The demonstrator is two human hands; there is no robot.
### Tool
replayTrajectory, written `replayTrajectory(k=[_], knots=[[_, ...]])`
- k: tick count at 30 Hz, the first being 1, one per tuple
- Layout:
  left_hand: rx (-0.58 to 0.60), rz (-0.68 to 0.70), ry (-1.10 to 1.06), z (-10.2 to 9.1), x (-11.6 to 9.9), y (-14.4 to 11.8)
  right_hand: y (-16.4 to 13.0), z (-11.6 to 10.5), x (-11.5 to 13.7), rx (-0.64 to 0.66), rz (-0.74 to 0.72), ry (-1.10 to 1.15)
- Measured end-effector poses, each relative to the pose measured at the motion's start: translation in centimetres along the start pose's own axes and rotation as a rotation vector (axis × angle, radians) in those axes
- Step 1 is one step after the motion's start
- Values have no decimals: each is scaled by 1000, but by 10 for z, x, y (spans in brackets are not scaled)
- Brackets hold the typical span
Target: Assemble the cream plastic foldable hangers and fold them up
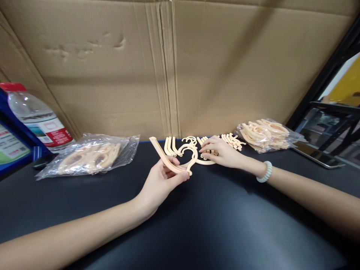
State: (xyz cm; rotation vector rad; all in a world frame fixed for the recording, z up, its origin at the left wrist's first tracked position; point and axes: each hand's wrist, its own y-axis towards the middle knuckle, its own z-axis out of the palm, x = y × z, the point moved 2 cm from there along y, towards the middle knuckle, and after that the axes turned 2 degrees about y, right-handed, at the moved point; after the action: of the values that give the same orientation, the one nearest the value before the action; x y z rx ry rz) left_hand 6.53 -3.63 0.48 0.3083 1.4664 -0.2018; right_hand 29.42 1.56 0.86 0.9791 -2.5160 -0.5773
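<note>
My left hand point(161, 180) pinches a cream plastic hanger piece point(165, 157), a long arm with a hook at its right end, lifted just above the black table point(197, 225). My right hand point(222, 152), with a white bead bracelet on the wrist, rests its fingers on loose cream hanger parts point(206, 161) lying on the table behind the held piece. Whether it grips one I cannot tell. More curved cream parts point(171, 146) lie in a row at the far edge, and short ones point(233, 140) sit to the right.
A clear bag of hanger parts point(90, 155) lies at left and another bag point(264, 133) at right. A water bottle point(36, 118) stands at far left beside a blue box point(11, 150). A cardboard wall point(174, 63) closes the back. A flat device point(317, 155) lies at right.
</note>
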Motion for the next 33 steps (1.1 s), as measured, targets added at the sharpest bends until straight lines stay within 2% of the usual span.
replayTrajectory(k=[5, 9, 12, 16, 18, 20, 25, 27, 29, 33], knots=[[-3, -13, 2, 1, 0, 1, 2, 5, 2, 29, 5, -32], [2, -12, -2, 1, 0, 1, 2, 1, -4, -40, 58, 94], [-4, -10, -12, 0, -1, 0, 2, -5, -5, -206, 219, 326], [-2, -11, -30, 0, -1, 0, 3, -10, 0, -520, 470, 790], [-3, -10, -35, 0, -1, -1, 3, -11, 9, -640, 505, 973], [-7, -9, -39, 0, -1, -1, 3, -12, 21, -695, 505, 1024], [2, -5, -41, 0, -2, -1, -3, -11, 48, -669, 481, 947], [11, -1, -45, 0, -1, -1, -6, -7, 53, -637, 502, 987], [16, 3, -47, 0, -1, 0, -7, -2, 56, -591, 560, 1136], [13, 5, -32, 0, -3, 0, -8, 12, 61, -405, 648, 1494]])
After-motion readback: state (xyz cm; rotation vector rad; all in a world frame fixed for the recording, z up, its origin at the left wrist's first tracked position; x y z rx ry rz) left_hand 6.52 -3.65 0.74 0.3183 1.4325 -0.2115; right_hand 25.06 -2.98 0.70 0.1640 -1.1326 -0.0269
